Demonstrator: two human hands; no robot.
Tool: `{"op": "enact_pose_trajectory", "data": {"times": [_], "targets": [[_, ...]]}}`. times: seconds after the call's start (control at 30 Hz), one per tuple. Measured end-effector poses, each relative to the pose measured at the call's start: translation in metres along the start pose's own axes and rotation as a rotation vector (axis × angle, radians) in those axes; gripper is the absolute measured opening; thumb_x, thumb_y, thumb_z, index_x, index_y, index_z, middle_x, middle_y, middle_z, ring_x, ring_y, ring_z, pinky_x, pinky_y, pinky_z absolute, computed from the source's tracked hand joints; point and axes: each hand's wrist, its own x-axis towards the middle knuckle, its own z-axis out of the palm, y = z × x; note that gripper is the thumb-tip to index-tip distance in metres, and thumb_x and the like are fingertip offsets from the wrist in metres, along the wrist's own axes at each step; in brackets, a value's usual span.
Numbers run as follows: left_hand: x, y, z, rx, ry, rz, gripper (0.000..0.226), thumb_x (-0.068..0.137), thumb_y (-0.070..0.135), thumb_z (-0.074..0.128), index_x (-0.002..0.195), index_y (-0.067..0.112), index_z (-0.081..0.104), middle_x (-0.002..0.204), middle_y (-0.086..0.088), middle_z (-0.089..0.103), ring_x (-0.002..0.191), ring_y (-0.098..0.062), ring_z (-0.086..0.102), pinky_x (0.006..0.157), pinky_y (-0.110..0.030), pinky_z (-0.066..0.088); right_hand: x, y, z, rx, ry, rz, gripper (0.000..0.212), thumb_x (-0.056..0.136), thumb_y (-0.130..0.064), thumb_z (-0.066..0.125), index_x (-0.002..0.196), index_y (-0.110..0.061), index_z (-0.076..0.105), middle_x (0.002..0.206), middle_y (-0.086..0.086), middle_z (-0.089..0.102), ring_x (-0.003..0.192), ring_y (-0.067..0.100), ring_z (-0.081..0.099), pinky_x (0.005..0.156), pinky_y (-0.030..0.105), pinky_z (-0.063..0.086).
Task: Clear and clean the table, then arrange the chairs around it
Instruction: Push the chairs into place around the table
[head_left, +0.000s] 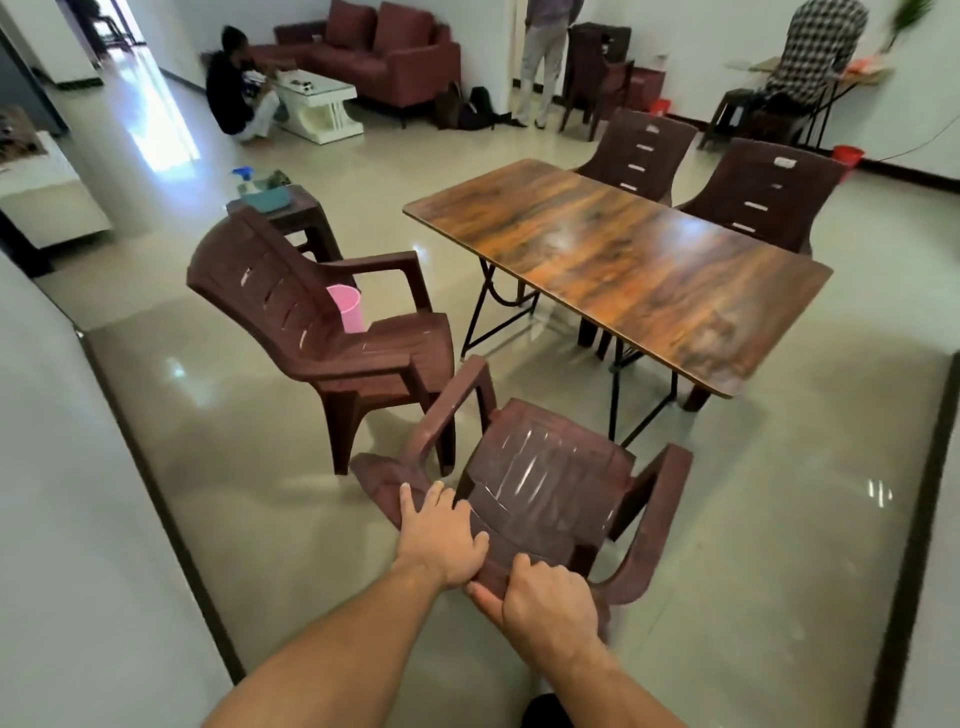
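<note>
A brown plastic armchair (545, 467) stands right in front of me, its seat facing the wooden folding table (623, 260). My left hand (441, 540) and my right hand (550, 608) both grip the top edge of its backrest. A second brown armchair (322, 322) stands to the left, turned sideways to the table's near end. Two more brown chairs (641, 156) (763, 200) stand against the table's far side. The tabletop is bare and shiny.
A pink bin (347, 309) shows behind the left chair. A brown stool (301, 208) holds a teal tub and spray bottle. A person crouches by a white coffee table (317, 101). Further back are a maroon sofa, stacked chairs and two more people.
</note>
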Motion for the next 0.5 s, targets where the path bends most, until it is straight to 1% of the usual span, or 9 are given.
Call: {"op": "enact_pose_trajectory", "data": {"times": [0.03, 0.1, 0.17, 0.27, 0.37, 0.5], "targets": [[0.003, 0.000, -0.003, 0.009, -0.006, 0.007, 0.062, 0.098, 0.053, 0.032, 0.147, 0.017, 0.047, 0.160, -0.005, 0.036, 0.154, -0.023, 0.015, 0.122, -0.061, -0.004, 0.002, -0.002, -0.001, 0.008, -0.001, 0.017, 0.105, 0.068, -0.092, -0.008, 0.102, -0.018, 0.059, 0.098, 0.005, 0.072, 0.091, 0.029, 0.070, 0.073, 0.037, 0.048], [0.009, -0.002, -0.009, 0.021, -0.003, 0.022, 0.061, 0.100, 0.052, 0.029, 0.145, 0.017, 0.050, 0.157, -0.005, 0.041, 0.153, -0.024, 0.019, 0.123, -0.059, -0.005, 0.012, -0.003, -0.004, 0.008, -0.033, 0.078, 0.090, 0.078, -0.091, 0.011, 0.102, -0.019, 0.059, 0.099, 0.004, 0.071, 0.092, 0.028, 0.069, 0.072, 0.037, 0.047], [0.019, 0.000, -0.014, 0.008, 0.010, 0.037, 0.060, 0.102, 0.051, 0.026, 0.143, 0.017, 0.053, 0.155, -0.004, 0.045, 0.152, -0.022, 0.023, 0.124, -0.056, -0.006, 0.025, 0.003, -0.011, 0.010, -0.061, 0.121, 0.082, 0.081, -0.089, 0.020, 0.100, -0.019, 0.058, 0.099, 0.003, 0.071, 0.092, 0.027, 0.068, 0.069, 0.036, 0.044], [0.042, 0.004, -0.025, -0.002, 0.033, 0.055, 0.057, 0.104, 0.048, 0.025, 0.135, 0.017, 0.061, 0.148, -0.002, 0.053, 0.149, -0.020, 0.028, 0.125, -0.054, -0.004, 0.048, 0.014, -0.018, -0.004, -0.054, 0.166, 0.082, 0.081, -0.090, 0.020, 0.100, -0.019, 0.058, 0.099, 0.003, 0.071, 0.091, 0.027, 0.068, 0.067, 0.036, 0.042], [0.068, 0.001, -0.039, 0.051, 0.016, 0.072, 0.055, 0.104, 0.045, 0.025, 0.127, 0.017, 0.066, 0.139, -0.004, 0.059, 0.141, -0.021, 0.037, 0.125, -0.055, -0.001, 0.074, 0.014, -0.021, 0.024, -0.055, 0.199, 0.082, 0.082, -0.089, 0.022, 0.102, -0.019, 0.058, 0.101, 0.004, 0.070, 0.094, 0.028, 0.068, 0.072, 0.037, 0.046], [0.106, -0.016, -0.047, 0.100, -0.018, 0.092, 0.054, 0.104, 0.043, 0.026, 0.125, 0.016, 0.067, 0.136, -0.003, 0.061, 0.139, -0.020, 0.039, 0.125, -0.054, -0.003, 0.108, 0.006, -0.021, 0.079, -0.071, 0.217, 0.079, 0.082, -0.087, 0.022, 0.105, -0.020, 0.057, 0.104, 0.005, 0.069, 0.095, 0.029, 0.067, 0.078, 0.038, 0.048]]}}
